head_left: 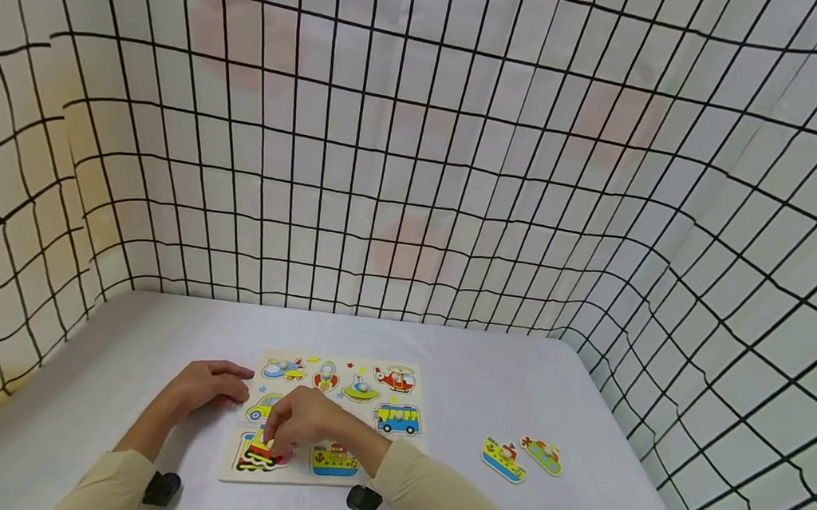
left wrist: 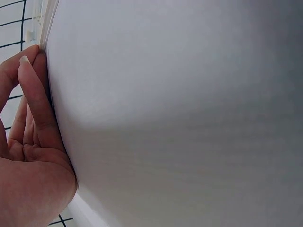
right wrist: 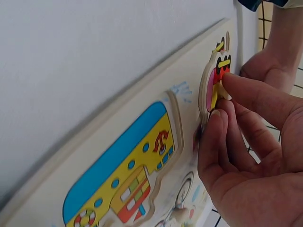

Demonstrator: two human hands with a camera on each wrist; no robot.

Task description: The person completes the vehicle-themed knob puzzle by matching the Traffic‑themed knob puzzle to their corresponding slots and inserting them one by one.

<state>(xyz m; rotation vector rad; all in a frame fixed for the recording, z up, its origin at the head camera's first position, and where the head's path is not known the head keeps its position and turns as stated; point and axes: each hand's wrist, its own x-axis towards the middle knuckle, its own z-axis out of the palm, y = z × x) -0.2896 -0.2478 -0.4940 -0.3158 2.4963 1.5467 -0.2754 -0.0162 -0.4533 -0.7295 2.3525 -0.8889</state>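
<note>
A wooden peg puzzle board (head_left: 229, 467) lies on the table, printed with colourful vehicles. Over its front left corner my right hand (head_left: 305, 421) pinches the knob of a train puzzle piece (right wrist: 211, 90), in red, yellow, black and pink. In the right wrist view the piece stands slightly proud of the board, over a train-shaped recess that it partly covers. My left hand (head_left: 204, 387) rests at the board's left edge, fingers loosely bent; its thumb and fingertips touch the edge in the left wrist view. Beside the train spot is a boat-shaped recess (right wrist: 142, 161) with a printed boat.
To the right of the board lie a loose boat piece (head_left: 504, 459) and a green submarine piece (head_left: 544, 456). Plane, rocket, saucer, helicopter (head_left: 395, 379), car and bus (head_left: 398, 419) pictures with knobs are on the board. Black grid netting stands behind and beside the white table (head_left: 486, 373).
</note>
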